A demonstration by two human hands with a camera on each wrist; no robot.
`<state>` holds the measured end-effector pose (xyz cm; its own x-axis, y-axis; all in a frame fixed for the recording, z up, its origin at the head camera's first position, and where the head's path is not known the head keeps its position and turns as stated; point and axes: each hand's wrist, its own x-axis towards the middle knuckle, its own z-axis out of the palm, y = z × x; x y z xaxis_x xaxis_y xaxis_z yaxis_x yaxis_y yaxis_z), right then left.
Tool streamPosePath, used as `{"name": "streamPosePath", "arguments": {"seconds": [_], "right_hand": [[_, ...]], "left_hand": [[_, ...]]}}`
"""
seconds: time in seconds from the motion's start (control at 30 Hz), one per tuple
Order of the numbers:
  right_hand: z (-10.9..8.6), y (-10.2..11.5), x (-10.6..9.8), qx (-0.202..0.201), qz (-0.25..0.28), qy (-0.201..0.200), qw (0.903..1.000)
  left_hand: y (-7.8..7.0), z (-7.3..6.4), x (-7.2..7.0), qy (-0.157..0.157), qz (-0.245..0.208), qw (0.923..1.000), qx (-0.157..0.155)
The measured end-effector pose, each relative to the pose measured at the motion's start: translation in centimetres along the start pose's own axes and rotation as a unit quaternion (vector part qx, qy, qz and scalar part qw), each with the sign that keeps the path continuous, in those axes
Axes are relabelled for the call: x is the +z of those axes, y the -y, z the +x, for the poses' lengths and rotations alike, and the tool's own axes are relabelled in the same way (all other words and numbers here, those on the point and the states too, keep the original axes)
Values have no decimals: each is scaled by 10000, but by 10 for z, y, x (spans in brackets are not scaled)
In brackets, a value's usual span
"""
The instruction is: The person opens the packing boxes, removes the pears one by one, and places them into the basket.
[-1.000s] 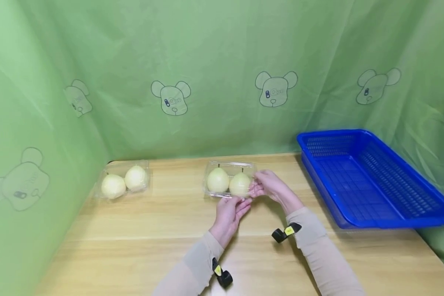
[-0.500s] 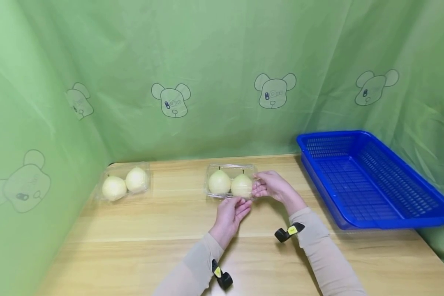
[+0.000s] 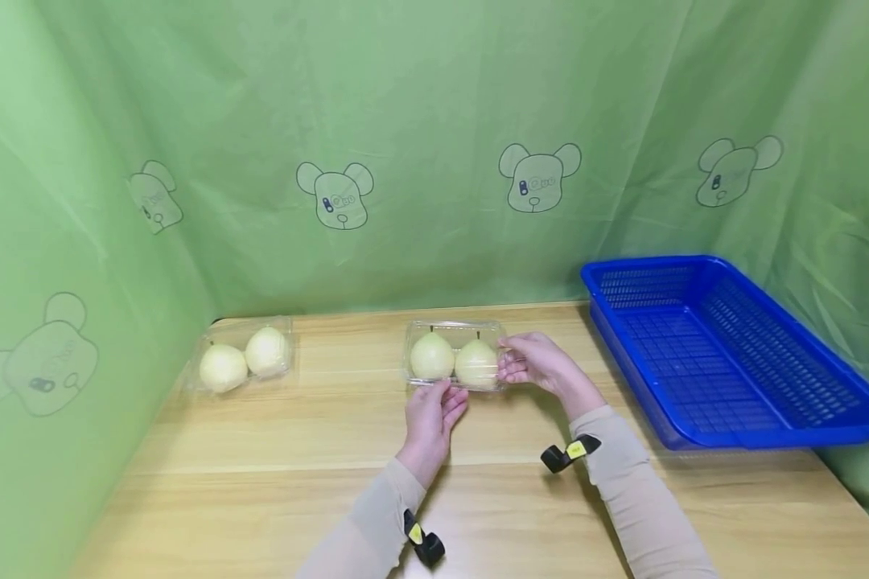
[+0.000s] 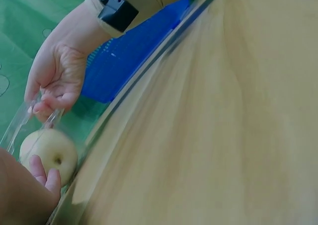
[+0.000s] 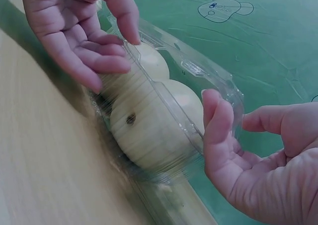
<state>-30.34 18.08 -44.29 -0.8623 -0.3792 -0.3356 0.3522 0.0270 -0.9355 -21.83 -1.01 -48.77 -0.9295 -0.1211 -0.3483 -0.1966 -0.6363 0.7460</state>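
A clear plastic clamshell box (image 3: 455, 327) with two pale yellow pears (image 3: 431, 357) in it sits near the table's back edge. My left hand (image 3: 430, 418) is at its front rim, thumb and fingertips pinching the edge. At the right end, my right hand (image 3: 539, 366) holds the corner between thumb and curled fingers. The right wrist view shows the box's ridged side and rim (image 5: 166, 98) between both hands, and the lid lies over the pears. In the left wrist view a pear (image 4: 49, 153) shows between the two hands.
Another clear box with two pears (image 3: 223, 368) stands at the back left. A large blue plastic basket (image 3: 695, 362) is at the right of the wooden table (image 3: 261, 482). Green curtains (image 3: 434, 241) with bear-head prints hang around the back and sides.
My left hand has slid left along the box's front rim. The box and my right hand have shifted slightly to the right. The basket and the other box stay put.
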Motion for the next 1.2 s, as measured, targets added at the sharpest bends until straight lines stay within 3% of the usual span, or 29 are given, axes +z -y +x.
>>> {"name": "streamPosePath", "arguments": {"seconds": [0.27, 0.4, 0.5, 0.6, 0.8, 0.87, 1.0, 1.13, 1.2], "right_hand": [[-5, 4, -2, -35, -334, -24, 9994], [-12, 11, -2, -289, -1067, -23, 9939], [-20, 17, 1, -544, -1826, -65, 9817], [-27, 20, 9, -773, -2717, -106, 9592], [-34, 17, 31, -1313, -4565, -482, 8786], [-34, 13, 37, -1369, -4910, -692, 8575], [-34, 5, 46, -1406, -5268, -1118, 8308], [-33, 0, 50, -1651, -5347, -1368, 8174], [-31, -2, 50, -1955, -5422, -1375, 8056]], "left_hand": [[-4, 5, -7, -199, -152, 9995, 178], [-1, 6, -6, -224, -186, 9993, 229], [-1, 6, -6, -219, -178, 9993, 252], [-1, 7, -7, -205, -158, 9994, 246], [-1, 6, -8, -144, -90, 9996, 243], [0, 6, -8, -137, -72, 9996, 252], [1, 6, -8, -130, -54, 9994, 303], [0, 6, -8, -115, -72, 9994, 318], [-1, 7, -8, -96, -63, 9994, 334]]}}
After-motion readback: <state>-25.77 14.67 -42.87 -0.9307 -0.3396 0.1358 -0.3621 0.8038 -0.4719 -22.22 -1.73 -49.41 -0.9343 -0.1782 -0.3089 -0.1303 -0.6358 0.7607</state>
